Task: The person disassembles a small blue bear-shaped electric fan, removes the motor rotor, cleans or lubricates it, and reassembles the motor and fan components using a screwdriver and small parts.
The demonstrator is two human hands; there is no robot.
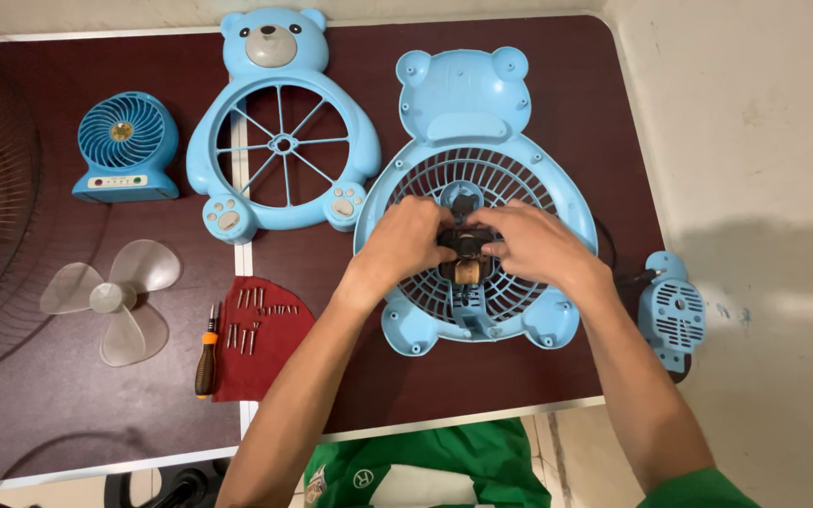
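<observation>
left hand [408,237]: grip pinching small fan motor [467,256] | right hand [531,243]: grip holding same motor | motor sits on blue bear-shaped rear fan grille [519,141] | dark table [68,395]

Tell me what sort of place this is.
Likely a home repair spot: a dark table against a plain wall, a dismantled blue bear-shaped fan under both hands, and loose screws on a red cloth beside a screwdriver.

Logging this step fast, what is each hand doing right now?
Left hand: closed on the motor.
Right hand: closed on the same motor.
</observation>
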